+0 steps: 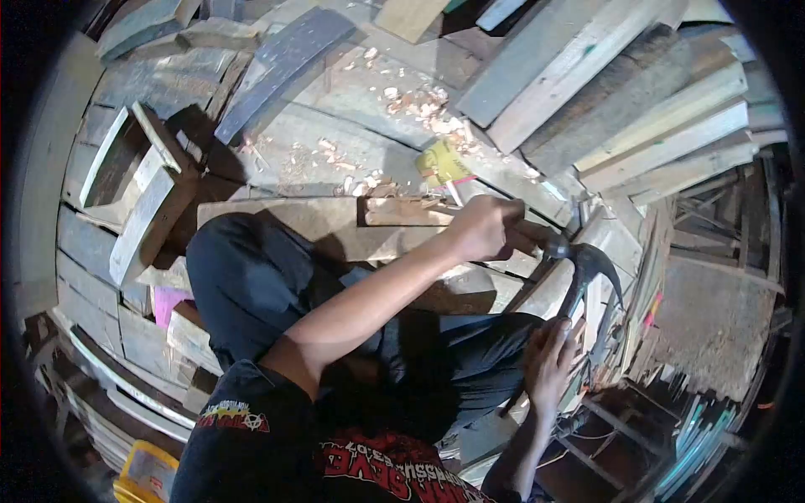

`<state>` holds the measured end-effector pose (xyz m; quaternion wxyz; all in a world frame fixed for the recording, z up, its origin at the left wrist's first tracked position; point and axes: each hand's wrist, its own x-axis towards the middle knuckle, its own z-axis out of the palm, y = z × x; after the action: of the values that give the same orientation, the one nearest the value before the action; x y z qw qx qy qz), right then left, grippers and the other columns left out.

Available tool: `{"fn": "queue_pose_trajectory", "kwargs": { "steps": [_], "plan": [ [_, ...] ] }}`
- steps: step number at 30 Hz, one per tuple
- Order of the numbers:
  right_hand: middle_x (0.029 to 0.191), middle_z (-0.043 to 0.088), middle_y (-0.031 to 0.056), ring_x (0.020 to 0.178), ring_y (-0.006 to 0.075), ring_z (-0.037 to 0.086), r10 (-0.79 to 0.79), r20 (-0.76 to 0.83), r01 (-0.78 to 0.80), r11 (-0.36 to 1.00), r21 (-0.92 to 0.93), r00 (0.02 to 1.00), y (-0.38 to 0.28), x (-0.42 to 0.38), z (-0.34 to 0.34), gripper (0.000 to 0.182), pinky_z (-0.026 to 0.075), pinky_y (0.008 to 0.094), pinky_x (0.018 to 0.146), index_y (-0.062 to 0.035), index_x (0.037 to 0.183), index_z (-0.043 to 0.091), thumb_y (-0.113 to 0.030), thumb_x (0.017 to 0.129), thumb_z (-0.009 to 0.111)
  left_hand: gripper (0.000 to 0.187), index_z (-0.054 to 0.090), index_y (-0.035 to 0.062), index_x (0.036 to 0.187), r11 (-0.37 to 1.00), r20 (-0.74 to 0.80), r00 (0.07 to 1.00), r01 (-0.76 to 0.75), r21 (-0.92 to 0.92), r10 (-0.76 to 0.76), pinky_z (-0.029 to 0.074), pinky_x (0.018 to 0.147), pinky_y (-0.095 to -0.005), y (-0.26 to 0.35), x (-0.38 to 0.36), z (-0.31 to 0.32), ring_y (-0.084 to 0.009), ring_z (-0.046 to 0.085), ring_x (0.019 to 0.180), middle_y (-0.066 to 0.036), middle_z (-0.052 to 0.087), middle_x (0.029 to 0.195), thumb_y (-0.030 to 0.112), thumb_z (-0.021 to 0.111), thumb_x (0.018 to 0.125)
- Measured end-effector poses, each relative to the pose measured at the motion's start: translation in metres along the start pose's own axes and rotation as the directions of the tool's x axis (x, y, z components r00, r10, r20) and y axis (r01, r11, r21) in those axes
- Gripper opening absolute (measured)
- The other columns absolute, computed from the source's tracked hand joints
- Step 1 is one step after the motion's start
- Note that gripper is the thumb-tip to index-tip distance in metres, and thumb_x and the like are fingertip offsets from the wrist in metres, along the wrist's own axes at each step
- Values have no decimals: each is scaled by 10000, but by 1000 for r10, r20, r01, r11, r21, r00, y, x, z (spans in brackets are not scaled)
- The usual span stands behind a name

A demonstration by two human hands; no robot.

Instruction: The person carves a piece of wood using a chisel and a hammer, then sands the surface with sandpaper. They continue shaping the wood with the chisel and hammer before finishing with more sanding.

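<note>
My left hand is closed round the wooden handle of a chisel, whose butt sticks out to the right of the fist. Below it, my right hand grips the shaft of a claw hammer. The hammer's striking face is right at the butt of the handle, and its curved claw points right and down. A notched wooden plank lies in front of my bent knee, partly behind my left arm. Loose wood chips are scattered beyond it, around a yellow packet.
Several planks are piled at the upper right. A dark curved board lies at the upper left, with a curved wooden frame standing nearer on the slatted floor. A yellow-edged container is at the lower left.
</note>
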<state>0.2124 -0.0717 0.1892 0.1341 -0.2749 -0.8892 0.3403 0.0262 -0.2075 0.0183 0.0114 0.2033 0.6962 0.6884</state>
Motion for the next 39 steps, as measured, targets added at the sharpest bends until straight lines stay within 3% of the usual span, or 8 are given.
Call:
{"fn": "queue_pose_trajectory", "kwargs": {
  "steps": [5,10,12,15,19,28,30,39],
  "plan": [
    [769,487,8,625,118,450,266,187,-297,941,164,946,-4,5,-43,452,363,268,544,-62,979,557,-485,1101,454,322,651,38,929,990,4,990,-138,36,138,545,685,-491,10,0,-2,-439,680,782,-205,689,798,116,759,636],
    [647,381,-36,495,64,310,-32,-401,206,894,397,916,-91,24,-105,548,294,251,434,-157,955,502,-684,1046,380,346,609,40,917,981,59,983,-168,-98,175,550,660,-474,2,-1,-4,-382,721,799,-192,731,894,156,804,656],
    [744,508,-11,647,135,510,-68,-809,268,957,114,584,-125,30,-66,704,461,305,561,-60,1120,533,-660,1082,167,339,602,34,940,967,56,990,-112,-229,128,555,663,-467,0,-1,0,-368,735,822,-192,745,938,145,793,684],
    [878,572,42,719,135,544,-300,-336,438,755,488,893,-19,25,-72,500,487,283,633,-123,1106,546,-605,1055,423,321,605,19,978,995,40,994,-103,6,102,557,688,-467,-5,-3,-2,-385,730,842,-191,748,968,136,772,730],
    [1102,655,120,916,181,592,95,208,-71,990,-119,974,50,-7,-8,379,504,321,794,-9,1314,566,-322,1105,528,389,688,26,1091,990,109,993,32,141,-48,558,772,-484,-24,-13,1,-415,714,878,-219,730,940,101,764,716],
    [678,492,-22,534,59,478,15,295,-222,697,682,955,-33,43,-118,512,367,217,456,-153,1014,546,-661,1019,488,284,670,35,885,974,11,998,-65,217,64,578,675,-413,-13,1,-14,-356,731,772,-190,727,837,146,786,651],
    [671,468,-39,490,54,404,502,-101,-229,553,801,859,-48,36,-69,530,318,225,418,-166,951,511,-689,1016,455,327,680,52,931,972,23,994,-113,204,111,575,678,-428,9,1,-12,-359,723,772,-174,720,825,160,791,643],
    [611,384,-39,478,72,341,392,135,-414,863,290,910,57,-29,-41,484,259,250,437,-130,883,557,-560,1081,454,353,686,27,882,1000,-16,1000,24,-3,-24,545,629,-376,38,-8,0,-270,701,686,-140,718,797,269,846,680]
  ]
}}
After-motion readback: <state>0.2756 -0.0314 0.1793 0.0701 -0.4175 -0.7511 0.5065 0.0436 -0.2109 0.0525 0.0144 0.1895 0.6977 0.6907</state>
